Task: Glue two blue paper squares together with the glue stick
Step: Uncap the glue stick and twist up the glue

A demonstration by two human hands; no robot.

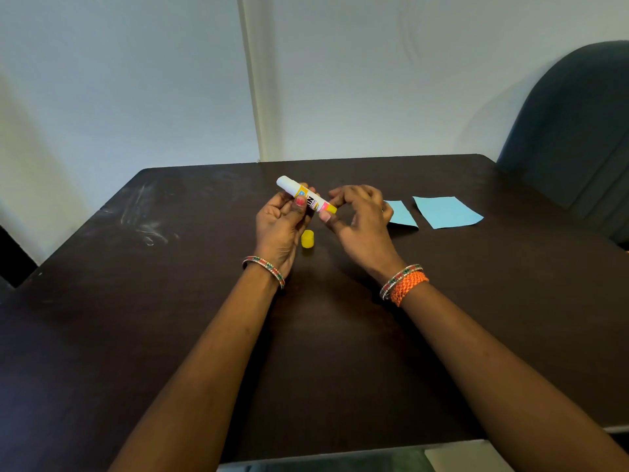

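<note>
My left hand (280,224) grips the glue stick (306,194) above the table, its white uncovered end pointing up and to the left. My right hand (360,216) has its fingertips at the stick's yellow base end. The yellow cap (307,239) stands on the table just below the stick, between my hands. Two light blue paper squares lie flat to the right: one (403,214) partly hidden behind my right hand, the other (446,211) fully visible beside it.
The dark brown table (170,301) has pale smudges on its left side. A dark blue chair (578,124) stands past the right far corner. A pale wall runs behind the table's far edge.
</note>
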